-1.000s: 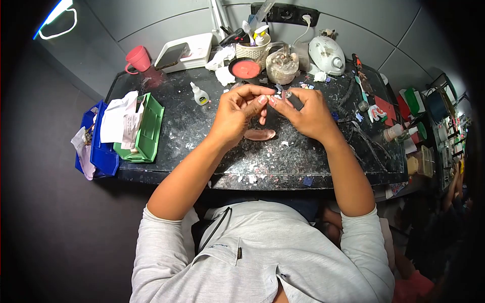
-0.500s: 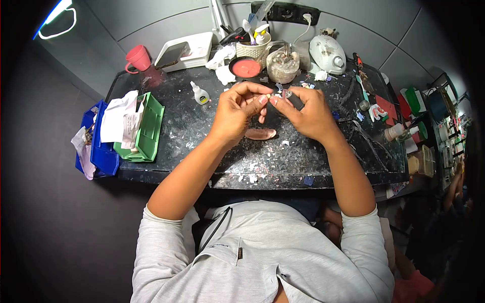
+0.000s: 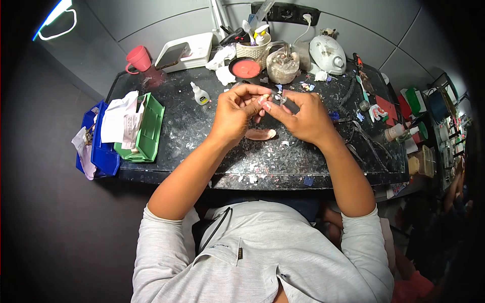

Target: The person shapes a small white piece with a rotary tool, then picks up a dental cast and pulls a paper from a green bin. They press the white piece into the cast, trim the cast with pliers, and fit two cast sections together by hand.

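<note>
Over the middle of the worktable, my left hand [image 3: 235, 111] pinches a small yellowish-white piece [image 3: 267, 96] between thumb and fingertips; it is too small to name. My right hand [image 3: 304, 115] is curled close by, its thumb tip against the left fingertips. A small clear, glinting thing [image 3: 283, 99] shows between its thumb and forefinger. Below the hands, a pink curved piece [image 3: 260, 134] lies on the dark tabletop. A small white dropper bottle [image 3: 200, 94] stands left of my left hand.
Behind the hands are a dish of pink material [image 3: 246, 67], a cloudy jar [image 3: 283, 67] and a white rounded device [image 3: 328, 54]. Green [image 3: 157, 126] and blue bins [image 3: 106, 160] sit at left. A dental model [image 3: 377, 113] lies at right, and scraps litter the worktable [image 3: 192, 164].
My right thumb has moved left and down, to the left fingertips, and the right hand has tilted slightly. My left hand stays nearly in place.
</note>
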`<state>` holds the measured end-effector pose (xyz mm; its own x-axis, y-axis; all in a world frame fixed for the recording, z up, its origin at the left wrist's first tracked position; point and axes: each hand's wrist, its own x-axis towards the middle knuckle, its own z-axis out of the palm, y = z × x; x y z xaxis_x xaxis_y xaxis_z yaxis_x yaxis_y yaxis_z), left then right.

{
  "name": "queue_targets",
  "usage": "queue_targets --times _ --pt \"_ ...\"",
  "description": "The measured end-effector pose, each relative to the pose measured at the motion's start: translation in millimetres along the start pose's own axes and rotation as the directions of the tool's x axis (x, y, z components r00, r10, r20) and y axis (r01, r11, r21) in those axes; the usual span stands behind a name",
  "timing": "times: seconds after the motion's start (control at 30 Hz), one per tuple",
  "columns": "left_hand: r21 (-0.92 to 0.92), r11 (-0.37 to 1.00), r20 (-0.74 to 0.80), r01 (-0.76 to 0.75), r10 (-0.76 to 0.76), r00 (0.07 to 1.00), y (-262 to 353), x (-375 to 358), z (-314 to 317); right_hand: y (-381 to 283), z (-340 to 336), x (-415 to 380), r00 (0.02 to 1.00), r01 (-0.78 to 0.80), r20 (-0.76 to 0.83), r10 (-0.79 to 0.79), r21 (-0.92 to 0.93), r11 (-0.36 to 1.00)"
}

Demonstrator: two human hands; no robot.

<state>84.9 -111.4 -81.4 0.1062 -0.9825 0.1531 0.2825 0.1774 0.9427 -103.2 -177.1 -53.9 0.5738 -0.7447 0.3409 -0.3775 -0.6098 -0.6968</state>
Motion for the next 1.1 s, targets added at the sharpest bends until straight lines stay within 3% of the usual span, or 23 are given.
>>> queue_targets --times 0.33,0.53,0.63,0.7,0.83,0.9,1.0,1.1 --pt "-0.151 0.989 0.117 -0.001 0.019 0.993 -10 3 -9 6 6 1 0.994 0.108 0.014 -0.108 -0.083 0.991" --pt "-0.216 0.976 0.108 0.008 0.016 0.994 -14 4 -8 6 11 1 0.992 0.128 -0.008 -0.129 -0.032 0.991" --pt "-0.216 0.976 0.11 -0.002 0.026 0.994 -14 4 -8 4 9 1 0.997 0.062 0.035 -0.061 -0.018 0.998" --pt "-0.215 0.977 0.119 0.001 0.025 0.993 -15 4 -9 7 12 1 0.989 0.149 -0.014 -0.15 -0.073 0.986" --pt "-0.236 0.972 0.103 0.003 0.022 0.994 -13 4 -7 3 12 1 0.997 0.078 0.009 -0.078 -0.017 0.997" --pt "-0.231 0.973 0.11 0.005 0.022 0.994 -14 5 -9 6 15 1 0.986 0.16 -0.036 -0.164 -0.08 0.984" --pt "-0.227 0.974 0.102 0.0 0.024 0.995 -13 4 -7 0 10 2 0.996 0.086 0.012 -0.086 -0.046 0.995" --pt "-0.235 0.972 0.102 -0.004 0.028 0.994 -14 5 -8 5 13 1 0.988 0.147 -0.031 -0.151 -0.094 0.985"
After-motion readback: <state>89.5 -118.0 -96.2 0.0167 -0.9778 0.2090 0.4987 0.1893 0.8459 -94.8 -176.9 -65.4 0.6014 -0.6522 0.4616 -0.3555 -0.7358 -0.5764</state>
